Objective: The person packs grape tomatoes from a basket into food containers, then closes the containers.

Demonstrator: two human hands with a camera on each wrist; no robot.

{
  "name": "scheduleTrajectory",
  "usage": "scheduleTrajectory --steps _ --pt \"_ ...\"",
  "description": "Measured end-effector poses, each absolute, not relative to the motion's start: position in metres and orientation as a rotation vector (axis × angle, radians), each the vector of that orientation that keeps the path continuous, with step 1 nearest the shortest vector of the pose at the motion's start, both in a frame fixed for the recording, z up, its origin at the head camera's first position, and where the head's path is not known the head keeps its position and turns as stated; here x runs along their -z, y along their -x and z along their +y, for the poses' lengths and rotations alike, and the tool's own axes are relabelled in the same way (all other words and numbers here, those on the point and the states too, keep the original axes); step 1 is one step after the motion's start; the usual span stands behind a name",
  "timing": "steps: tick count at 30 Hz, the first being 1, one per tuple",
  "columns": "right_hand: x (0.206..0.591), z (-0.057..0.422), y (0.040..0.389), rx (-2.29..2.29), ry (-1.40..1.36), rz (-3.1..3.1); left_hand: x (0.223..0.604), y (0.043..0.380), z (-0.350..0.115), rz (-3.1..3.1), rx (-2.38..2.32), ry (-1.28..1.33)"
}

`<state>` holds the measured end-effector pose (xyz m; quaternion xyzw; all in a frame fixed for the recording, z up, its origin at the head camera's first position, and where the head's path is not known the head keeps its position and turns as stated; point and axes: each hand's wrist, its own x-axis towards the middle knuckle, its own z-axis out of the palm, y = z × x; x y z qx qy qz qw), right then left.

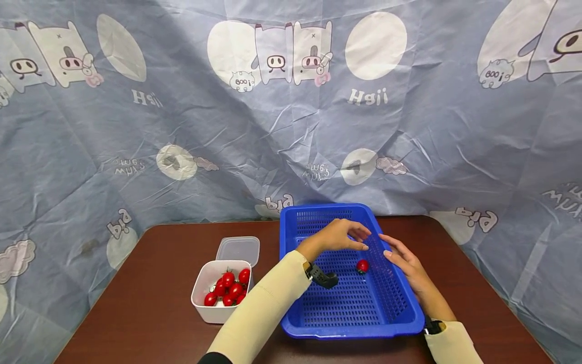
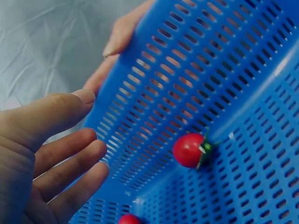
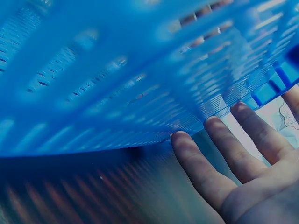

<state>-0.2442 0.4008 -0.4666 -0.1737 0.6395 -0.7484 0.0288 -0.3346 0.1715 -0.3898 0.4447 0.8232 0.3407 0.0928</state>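
A blue perforated plastic basket [image 1: 336, 331] stands on the table. My left hand [image 1: 342, 235] hovers over its inside, fingers loosely bent and nothing in them. Along the right-hand rim lies my right hand [image 1: 411, 268], thumb and index fingertips right at the edge. In the right wrist view its other fingers [image 3: 201, 170] stretch straight against the outer wall. One cherry tomato [image 1: 362, 266] with a green stem rests in the basket near the right wall. A second cherry tomato [image 2: 129, 219] shows partly at the bottom edge of the left wrist view.
Left of the basket, a white container [image 1: 213, 314] holds several cherry tomatoes [image 1: 228, 279]; my left forearm partly covers it. Behind it lies a translucent lid [image 1: 238, 249]. The brown table [image 1: 150, 283] ends at a patterned grey-blue cloth [image 1: 254, 131] hanging behind.
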Motion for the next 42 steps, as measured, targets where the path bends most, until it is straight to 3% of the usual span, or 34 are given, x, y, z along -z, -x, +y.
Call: scheduleTrajectory --steps 42 --pt "0.469 0.400 0.247 2.308 0.524 1.985 0.431 0.330 0.188 2.468 -0.619 -1.220"
